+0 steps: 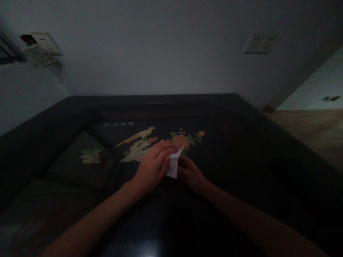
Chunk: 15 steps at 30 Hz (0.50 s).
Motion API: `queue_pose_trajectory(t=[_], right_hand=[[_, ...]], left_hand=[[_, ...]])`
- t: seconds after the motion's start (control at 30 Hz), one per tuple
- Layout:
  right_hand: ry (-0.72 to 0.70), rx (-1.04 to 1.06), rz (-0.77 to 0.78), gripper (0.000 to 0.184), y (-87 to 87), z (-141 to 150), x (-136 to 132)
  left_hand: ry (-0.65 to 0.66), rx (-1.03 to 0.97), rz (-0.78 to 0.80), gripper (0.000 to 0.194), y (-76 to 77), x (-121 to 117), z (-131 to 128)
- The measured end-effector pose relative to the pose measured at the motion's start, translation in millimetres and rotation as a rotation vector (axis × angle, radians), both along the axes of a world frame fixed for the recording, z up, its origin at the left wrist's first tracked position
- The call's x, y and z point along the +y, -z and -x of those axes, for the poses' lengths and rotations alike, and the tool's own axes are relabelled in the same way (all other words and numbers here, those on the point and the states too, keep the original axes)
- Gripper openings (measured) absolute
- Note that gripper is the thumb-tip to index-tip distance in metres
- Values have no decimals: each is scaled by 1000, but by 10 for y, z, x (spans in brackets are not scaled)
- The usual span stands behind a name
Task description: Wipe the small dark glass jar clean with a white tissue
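Observation:
A small white tissue [173, 165], creased and thin, hangs between my hands over a dark glossy panel. My left hand [154, 162] is closed on its upper left part, the fingers bent over the top and the thumb below. From the right, my right hand [193, 174] meets the tissue's edge with curled fingers; the tips are dim and partly hidden. Behind the hands, the black panel [209, 171] carries a coloured flower decoration [181, 141] and a pale long-tailed bird [140, 135]. White characters [118, 124] stand at its upper left.
A dark raised frame [160, 98] borders the panel against a grey wall [150, 50]. Wall sockets [262, 43] sit at upper right, with more sockets [44, 51] at upper left. Wooden flooring [311, 125] shows at right. A green-and-yellow motif [91, 155] lies left.

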State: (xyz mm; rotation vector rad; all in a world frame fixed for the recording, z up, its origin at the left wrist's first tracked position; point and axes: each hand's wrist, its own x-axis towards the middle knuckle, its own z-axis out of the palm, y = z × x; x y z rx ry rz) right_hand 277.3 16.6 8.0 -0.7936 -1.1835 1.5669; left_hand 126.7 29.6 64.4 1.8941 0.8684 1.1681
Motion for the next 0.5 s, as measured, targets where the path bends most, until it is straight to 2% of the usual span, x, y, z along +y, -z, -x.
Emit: queue_pose_trajectory(t=[0.07, 0.23, 0.33, 0.4, 0.5], right_hand=[[-26, 20, -5, 40, 18, -10, 3], [-73, 76, 35, 50, 39, -35, -4], [-85, 59, 19, 51, 27, -41, -12], [-89, 50, 8, 52, 20, -41, -12], [-112, 47, -15, 52, 15, -43, -6]], left_hand=[[-26, -78, 82, 21, 23, 6, -1], [-260, -369, 524, 24, 161, 81, -17], [-190, -482, 708, 26, 201, 131, -41], [-133, -528, 771, 26, 197, 143, -60], [-206, -585, 781, 23, 182, 123, -73]])
